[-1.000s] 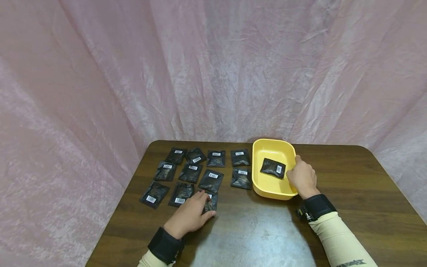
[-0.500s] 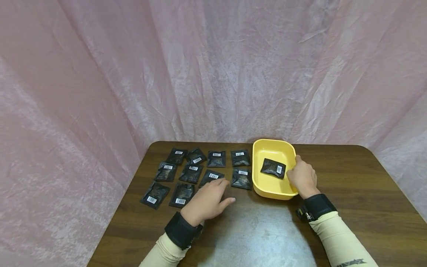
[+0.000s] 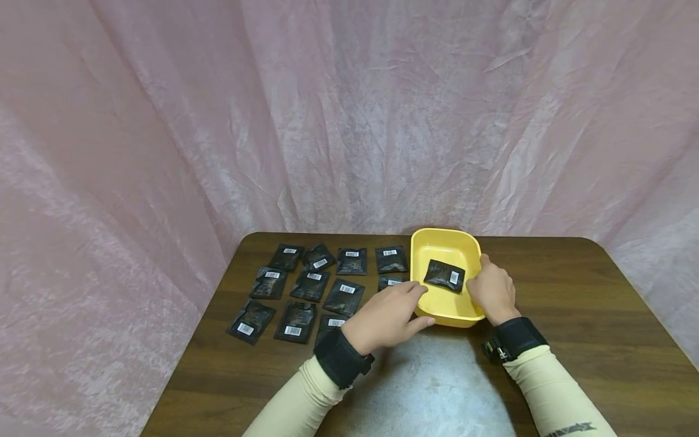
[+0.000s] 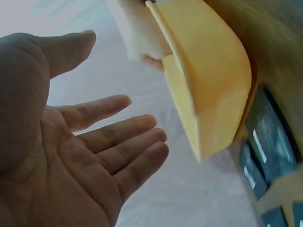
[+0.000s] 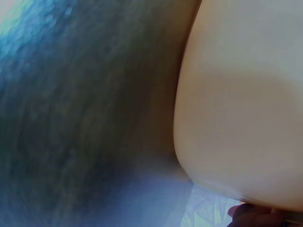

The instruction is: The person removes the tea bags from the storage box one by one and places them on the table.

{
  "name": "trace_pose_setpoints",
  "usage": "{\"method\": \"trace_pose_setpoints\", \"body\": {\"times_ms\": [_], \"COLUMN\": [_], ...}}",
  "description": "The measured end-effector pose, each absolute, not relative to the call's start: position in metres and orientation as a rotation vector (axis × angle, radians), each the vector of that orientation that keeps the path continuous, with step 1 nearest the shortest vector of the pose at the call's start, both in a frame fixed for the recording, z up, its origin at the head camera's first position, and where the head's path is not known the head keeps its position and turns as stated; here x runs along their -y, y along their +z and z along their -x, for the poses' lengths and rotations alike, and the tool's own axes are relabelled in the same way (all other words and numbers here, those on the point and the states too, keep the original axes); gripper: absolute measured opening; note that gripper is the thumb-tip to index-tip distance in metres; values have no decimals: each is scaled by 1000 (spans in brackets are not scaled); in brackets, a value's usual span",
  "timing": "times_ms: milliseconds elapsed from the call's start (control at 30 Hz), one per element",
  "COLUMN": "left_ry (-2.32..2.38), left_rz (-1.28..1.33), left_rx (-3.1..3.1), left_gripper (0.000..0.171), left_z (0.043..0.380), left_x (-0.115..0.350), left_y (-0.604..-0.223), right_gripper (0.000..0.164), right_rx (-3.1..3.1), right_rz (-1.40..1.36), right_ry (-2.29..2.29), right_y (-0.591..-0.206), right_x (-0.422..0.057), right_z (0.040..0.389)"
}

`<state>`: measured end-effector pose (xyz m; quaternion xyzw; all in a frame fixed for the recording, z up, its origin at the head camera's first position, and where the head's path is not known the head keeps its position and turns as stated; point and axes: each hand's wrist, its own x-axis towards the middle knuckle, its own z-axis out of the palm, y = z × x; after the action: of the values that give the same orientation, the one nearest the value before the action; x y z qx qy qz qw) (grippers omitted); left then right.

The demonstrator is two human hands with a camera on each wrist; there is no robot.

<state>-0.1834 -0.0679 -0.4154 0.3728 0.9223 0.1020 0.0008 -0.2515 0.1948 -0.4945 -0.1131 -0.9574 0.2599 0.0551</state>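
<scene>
My right hand grips the right rim of a yellow plastic basin, thumb side toward its inside. One black sachet with a white barcode label lies on the basin floor. Fingers spread and holding nothing, my left hand is over the table with its fingertips overlapping the basin's left front rim in the head view. The left wrist view confirms a bare palm facing the camera, apart from the yellow wall. Beneath the left fingers a sachet is partly hidden; another sachet shows beside the left wrist.
Several more black sachets lie flat in loose rows on the left of the brown wooden table. A pink curtain hangs behind the table's back edge. Bright glare lies on the tabletop in front of the basin.
My left hand has moved rightward, away from the near sachets toward the basin, uncovering part of the sachet it was over. The right hand stays at the basin rim.
</scene>
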Motion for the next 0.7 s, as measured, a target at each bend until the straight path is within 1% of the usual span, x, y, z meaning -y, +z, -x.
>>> {"method": "trace_pose_setpoints", "body": {"times_ms": [100,333,567,700], "left_ry": [339,342,315,267], "left_rz": [-1168,-1074,-1057,-1010], "left_rx": [-2870,-2816,-2752,-2747], "left_gripper": [60,59,64,71], "left_z": [195,220,239,251], "left_x": [56,33,10,-3], "left_y": [-421,-446,-458,-464], "right_gripper": [68,71,71,71], "right_rx": [2903,2926,2934,2943], "right_rz": [338,331,342,344], "right_ry": [791,797,803,794], "right_y": [-495,-497,-496,-495], "right_x": [-196,-195,-196,-197], "right_z": [252,254,255,256]}}
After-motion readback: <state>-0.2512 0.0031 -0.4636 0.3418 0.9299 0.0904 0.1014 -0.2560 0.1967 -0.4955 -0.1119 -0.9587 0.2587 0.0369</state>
